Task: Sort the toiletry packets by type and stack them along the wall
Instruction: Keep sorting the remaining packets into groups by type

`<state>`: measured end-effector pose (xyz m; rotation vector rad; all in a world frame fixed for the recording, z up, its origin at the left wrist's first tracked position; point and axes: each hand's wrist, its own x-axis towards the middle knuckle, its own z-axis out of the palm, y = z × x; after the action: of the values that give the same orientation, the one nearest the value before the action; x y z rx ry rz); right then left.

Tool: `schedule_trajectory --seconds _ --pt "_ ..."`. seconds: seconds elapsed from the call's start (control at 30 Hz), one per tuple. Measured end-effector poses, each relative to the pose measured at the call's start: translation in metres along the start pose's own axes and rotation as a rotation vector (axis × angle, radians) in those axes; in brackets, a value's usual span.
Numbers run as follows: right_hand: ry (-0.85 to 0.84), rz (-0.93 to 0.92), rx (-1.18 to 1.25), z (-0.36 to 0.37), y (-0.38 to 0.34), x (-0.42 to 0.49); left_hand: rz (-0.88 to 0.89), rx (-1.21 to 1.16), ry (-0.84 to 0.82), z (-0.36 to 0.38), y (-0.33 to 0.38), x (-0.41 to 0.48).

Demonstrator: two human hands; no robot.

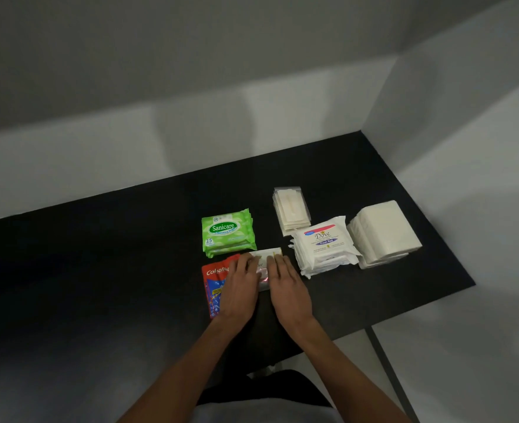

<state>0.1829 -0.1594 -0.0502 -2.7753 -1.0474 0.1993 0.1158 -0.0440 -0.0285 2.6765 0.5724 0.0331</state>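
Observation:
Both hands rest on a small stack of white sachets (263,264) near the table's front. My left hand (241,288) lies flat on its left side, my right hand (285,285) on its right side, fingers pressing the edges. Red Colgate sachets (214,285) lie partly under my left hand. A stack of green Sanicare wipes (227,233) sits just behind. White Dove wipe packs (325,244) are stacked to the right, clear-wrapped flat packets (291,209) behind them, and plain white tissue packs (384,232) at the far right.
The black table (99,270) meets a white wall (160,148) at the back and a side wall (465,148) on the right. The table's front right corner (471,283) is close to the tissue packs. A table leg (386,361) drops below.

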Motion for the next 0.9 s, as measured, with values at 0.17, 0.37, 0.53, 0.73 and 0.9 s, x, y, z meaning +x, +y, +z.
schedule_trajectory --seconds 0.17,0.37,0.53,0.73,0.9 --pt "0.059 0.009 0.012 -0.005 0.000 -0.003 0.157 0.116 0.120 -0.009 -0.003 -0.001" --pt "0.150 0.022 0.081 -0.038 -0.012 -0.012 0.057 -0.056 0.101 -0.024 -0.002 -0.005" --pt "0.314 0.124 0.233 -0.100 -0.008 -0.030 -0.010 -0.339 0.157 -0.055 0.021 -0.008" --pt "0.510 0.355 0.467 -0.174 0.044 -0.050 0.060 -0.629 0.178 -0.087 0.095 0.001" --pt "0.627 0.582 0.599 -0.205 0.122 -0.047 0.075 -0.762 0.046 -0.080 0.178 0.012"
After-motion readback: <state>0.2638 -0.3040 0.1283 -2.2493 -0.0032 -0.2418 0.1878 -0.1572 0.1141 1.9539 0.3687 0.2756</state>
